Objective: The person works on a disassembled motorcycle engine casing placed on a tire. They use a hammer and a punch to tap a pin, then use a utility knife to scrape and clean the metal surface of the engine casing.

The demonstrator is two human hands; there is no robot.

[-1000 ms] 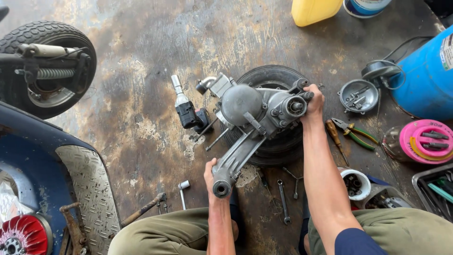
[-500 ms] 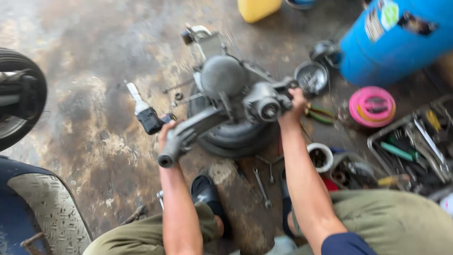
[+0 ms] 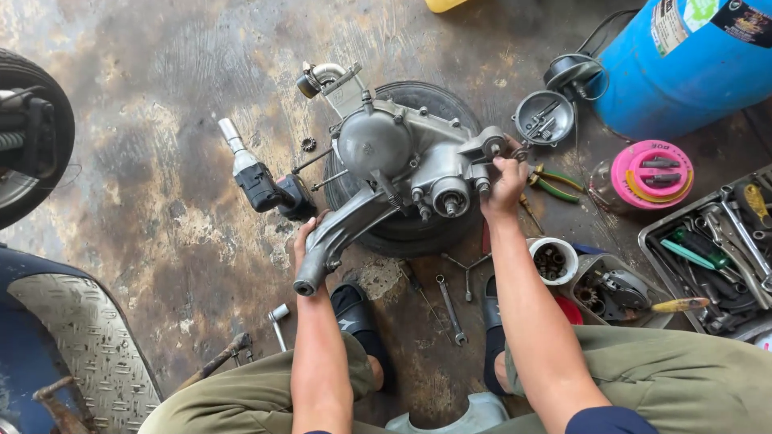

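A grey metal scooter engine (image 3: 394,157) rests on a black tyre (image 3: 418,229) lying flat on the stained concrete floor. My left hand (image 3: 310,241) grips the engine's long arm near its lower end. My right hand (image 3: 505,186) holds the mount lug at the engine's right side. A curved metal pipe (image 3: 322,76) sticks out at the engine's top. A black cordless impact wrench (image 3: 261,181) lies on the floor just left of the engine.
A blue drum (image 3: 683,60) stands at the top right, a pink reel (image 3: 650,173) and a tool tray (image 3: 716,249) below it. Pliers (image 3: 555,183), wrenches (image 3: 450,305), a white cup of parts (image 3: 553,259) and a round cover (image 3: 544,119) lie around. A scooter wheel (image 3: 28,137) and footboard (image 3: 72,345) are at left.
The view has shifted and steadied. The engine has turned on the tyre, its arm now pointing lower left. Both hands have kept their grip.
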